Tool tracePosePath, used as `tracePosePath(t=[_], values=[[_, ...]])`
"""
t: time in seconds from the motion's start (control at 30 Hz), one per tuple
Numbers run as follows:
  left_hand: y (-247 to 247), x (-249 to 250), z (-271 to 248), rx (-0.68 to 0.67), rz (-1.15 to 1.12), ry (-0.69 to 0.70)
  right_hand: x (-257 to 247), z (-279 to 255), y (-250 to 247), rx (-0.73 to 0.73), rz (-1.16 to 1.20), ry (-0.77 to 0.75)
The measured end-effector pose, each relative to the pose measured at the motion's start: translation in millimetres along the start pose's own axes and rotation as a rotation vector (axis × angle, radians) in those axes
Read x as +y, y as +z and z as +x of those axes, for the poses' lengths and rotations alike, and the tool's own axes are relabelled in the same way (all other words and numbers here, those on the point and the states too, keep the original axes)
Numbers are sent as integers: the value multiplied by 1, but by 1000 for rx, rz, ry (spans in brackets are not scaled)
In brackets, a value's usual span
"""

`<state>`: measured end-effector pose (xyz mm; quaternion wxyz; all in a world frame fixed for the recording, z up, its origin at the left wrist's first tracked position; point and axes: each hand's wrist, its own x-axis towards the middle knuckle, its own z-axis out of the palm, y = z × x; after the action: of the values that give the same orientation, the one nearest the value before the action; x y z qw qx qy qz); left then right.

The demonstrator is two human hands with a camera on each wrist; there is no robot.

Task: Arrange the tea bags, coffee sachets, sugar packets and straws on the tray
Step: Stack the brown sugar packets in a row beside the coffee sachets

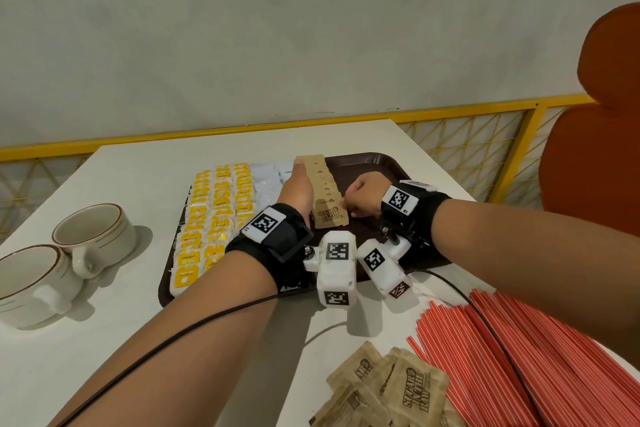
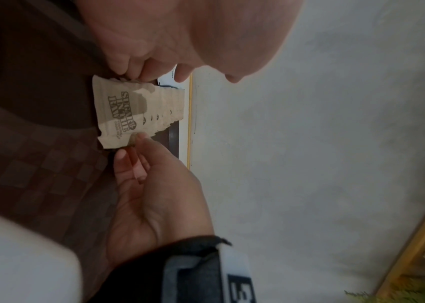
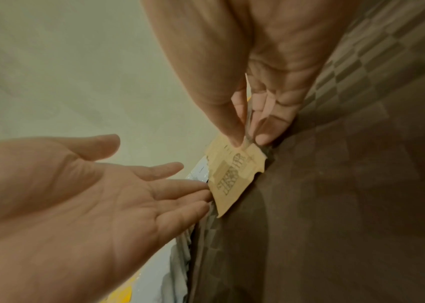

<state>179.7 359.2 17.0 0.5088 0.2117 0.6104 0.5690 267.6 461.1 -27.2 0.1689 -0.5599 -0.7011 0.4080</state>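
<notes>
On the dark brown tray (image 1: 377, 163) lie rows of yellow tea bags (image 1: 214, 211), white coffee sachets (image 1: 268, 180) and an overlapping row of brown sugar packets (image 1: 320, 175). My left hand (image 1: 297, 180) lies with straight fingers along the left edge of that row, its fingertips (image 3: 200, 194) touching the packets. My right hand (image 1: 349, 206) pinches the right edge of the nearest sugar packet (image 1: 329, 215) between thumb and fingers (image 3: 234, 135). The same packet (image 2: 128, 114) lies flat on the tray in the left wrist view.
A loose pile of sugar packets (image 1: 388, 388) and a heap of red straws (image 1: 519, 357) lie on the white table at the near right. Two cups (image 1: 93, 236) (image 1: 31, 281) stand left of the tray. An orange chair (image 1: 595, 135) stands at the right.
</notes>
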Motion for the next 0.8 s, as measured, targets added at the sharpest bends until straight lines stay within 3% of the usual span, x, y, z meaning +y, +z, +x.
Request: tracePosePath(t=[0.1, 0.17, 0.27, 0.37, 0.43, 0.53, 0.63, 0.8], values=[[-11, 10, -15, -57, -15, 35, -4, -18, -12, -31, 120, -68], [-24, 13, -27, -108, 57, 96, -10, -49, -23, -186, 161, -165], [-47, 2, -54, -295, 366, 211, -10, -107, -38, -527, -232, -335], [-64, -20, -91, -520, 937, 263, 3, -157, -42, -718, -759, -378], [-71, -39, -106, -601, 1361, 298, 16, -180, -35, -743, -934, -390], [-70, -69, -117, -608, 1643, 338, 35, -195, -21, -674, -1071, -439], [-65, -88, -117, -579, 1708, 368, 36, -197, -11, -615, -1087, -462], [-58, -85, -116, -580, 1568, 300, 28, -188, -3, -652, -947, -427]])
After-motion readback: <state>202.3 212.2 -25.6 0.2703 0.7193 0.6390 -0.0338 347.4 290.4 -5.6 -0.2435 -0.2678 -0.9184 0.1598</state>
